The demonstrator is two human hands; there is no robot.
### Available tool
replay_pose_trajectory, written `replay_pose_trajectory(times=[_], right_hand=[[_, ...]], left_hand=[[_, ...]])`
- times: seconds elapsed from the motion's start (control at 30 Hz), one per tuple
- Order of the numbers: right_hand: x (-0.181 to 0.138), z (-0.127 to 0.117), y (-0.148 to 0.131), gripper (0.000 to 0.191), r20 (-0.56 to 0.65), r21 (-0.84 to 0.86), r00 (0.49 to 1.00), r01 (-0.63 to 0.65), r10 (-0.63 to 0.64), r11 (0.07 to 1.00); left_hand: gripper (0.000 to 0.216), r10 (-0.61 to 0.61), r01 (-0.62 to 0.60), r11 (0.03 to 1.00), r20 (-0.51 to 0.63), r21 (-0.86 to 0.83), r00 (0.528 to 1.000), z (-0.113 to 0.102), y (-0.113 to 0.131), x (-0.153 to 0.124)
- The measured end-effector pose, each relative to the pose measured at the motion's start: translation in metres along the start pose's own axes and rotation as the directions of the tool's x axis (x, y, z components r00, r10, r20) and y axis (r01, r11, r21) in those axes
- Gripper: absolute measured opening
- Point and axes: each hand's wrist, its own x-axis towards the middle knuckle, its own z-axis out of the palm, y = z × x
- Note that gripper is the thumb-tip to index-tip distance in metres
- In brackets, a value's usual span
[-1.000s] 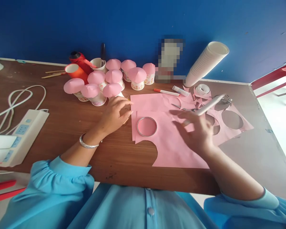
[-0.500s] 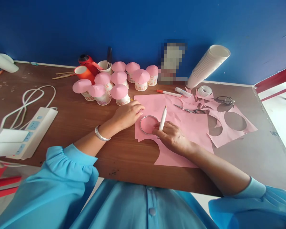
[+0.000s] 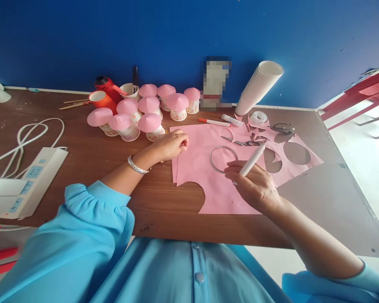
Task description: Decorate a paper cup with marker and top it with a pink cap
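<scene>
My right hand is closed around a white marker, which sticks up and to the right from the fingers. Its fingertips also touch the edge of a thin metal ring over the pink paper. That paper has a curved bite cut from its lower left. Curled into a loose fist, my left hand rests at the paper's upper left edge; nothing shows in its fingers. Just beyond it stand several decorated paper cups with pink cone tops.
Scissors, a red-and-white marker, a glue stick, a tape roll and pink offcuts lie to the right. A tall paper-cup stack leans at the wall. A power strip sits at left.
My right hand has moved right with the marker, and the metal ring has shifted right across the paper. My left hand's fingers have curled in more. The view has shifted slightly.
</scene>
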Motion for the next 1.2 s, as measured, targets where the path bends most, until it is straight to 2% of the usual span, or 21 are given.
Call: replay_pose_trajectory(times=[0.1, 0.23, 0.43, 0.53, 0.67, 0.9, 1.03, 1.2], right_hand=[[-0.007, -0.007, 0.000, 0.036, -0.047, -0.072, 0.999, -0.012, 0.008, 0.997], [0.001, -0.003, -0.006, 0.031, -0.022, -0.086, 0.996, 0.081, -0.083, 0.993], [0.031, 0.034, -0.010, 0.024, 0.078, 0.036, 0.961, 0.263, -0.265, 0.964], [0.039, 0.054, -0.007, 0.022, 0.083, 0.061, 0.948, 0.303, -0.307, 0.951], [0.040, 0.066, -0.002, 0.022, 0.103, 0.089, 0.945, 0.301, -0.309, 0.949], [0.033, 0.068, -0.001, 0.028, 0.181, 0.159, 0.941, 0.259, -0.286, 0.953], [0.035, 0.066, -0.003, 0.022, 0.127, 0.098, 0.936, 0.319, -0.330, 0.943], [0.038, 0.064, -0.002, 0.021, 0.090, 0.095, 0.938, 0.328, -0.336, 0.940]], left_hand=[[0.007, -0.035, 0.036, 0.999, 0.041, -0.001, 0.999, -0.004, 0.003, 0.003], [0.011, -0.052, 0.052, 0.999, 0.071, -0.009, 0.996, -0.007, 0.007, 0.006], [0.015, -0.031, 0.023, 0.998, -0.134, -0.057, 0.991, -0.008, 0.005, -0.013], [0.015, 0.005, -0.023, 0.997, -0.225, -0.074, 0.974, -0.008, 0.000, -0.029], [0.016, 0.049, -0.076, 0.993, -0.277, -0.087, 0.960, -0.006, -0.006, -0.043], [0.016, 0.060, -0.096, 0.989, -0.295, -0.109, 0.954, 0.000, -0.007, -0.050], [0.017, 0.064, -0.105, 0.987, -0.301, -0.123, 0.952, 0.000, -0.007, -0.051], [0.017, 0.044, -0.087, 0.987, -0.295, -0.135, 0.955, 0.001, -0.009, -0.052]])
